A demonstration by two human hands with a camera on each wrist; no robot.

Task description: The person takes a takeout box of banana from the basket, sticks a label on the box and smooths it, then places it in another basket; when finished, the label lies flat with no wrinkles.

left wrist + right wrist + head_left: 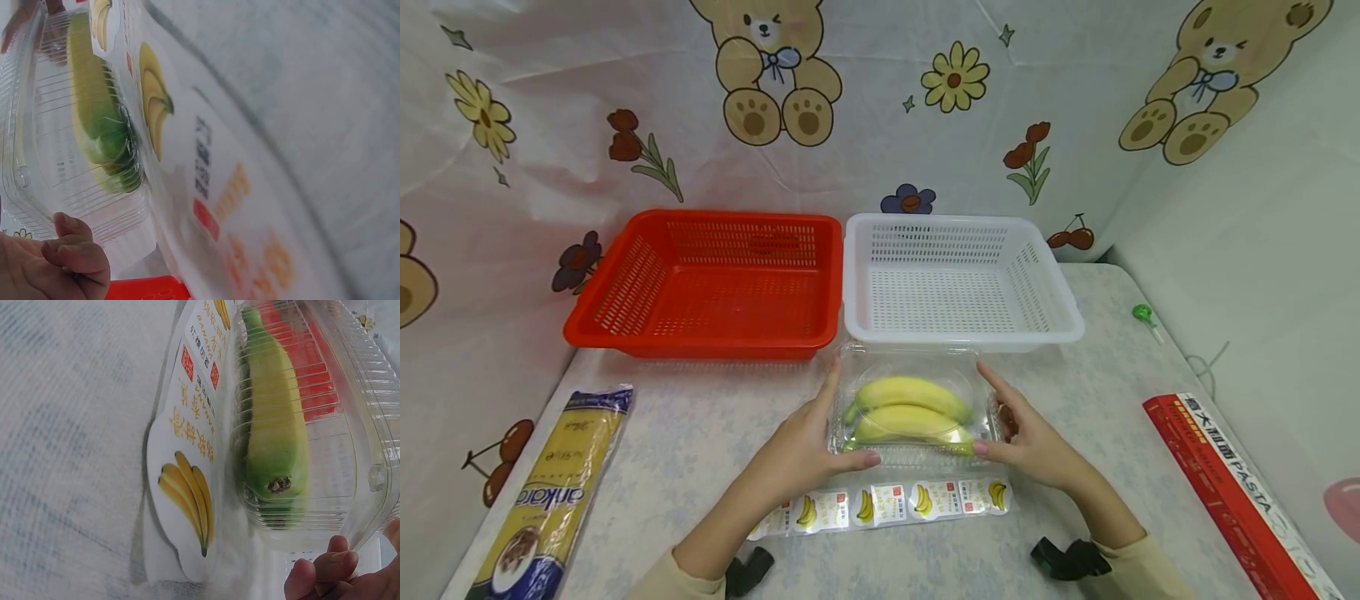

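Note:
A clear plastic clamshell box with its lid down lies on the table in the middle of the head view. Through the lid, yellow bananas with greenish ends show. My left hand holds the box's left side, thumb at the front corner and index finger along the edge. On the opposite side my right hand grips it the same way, its other fingers curled by the wall. Both wrist views show bent fingertips at the box's corners. A strip of banana stickers lies just in front of the box.
Behind the box stand a red basket and a white basket, side by side. A pasta packet lies at the left. On the right are a red and white pasta box and a green lollipop.

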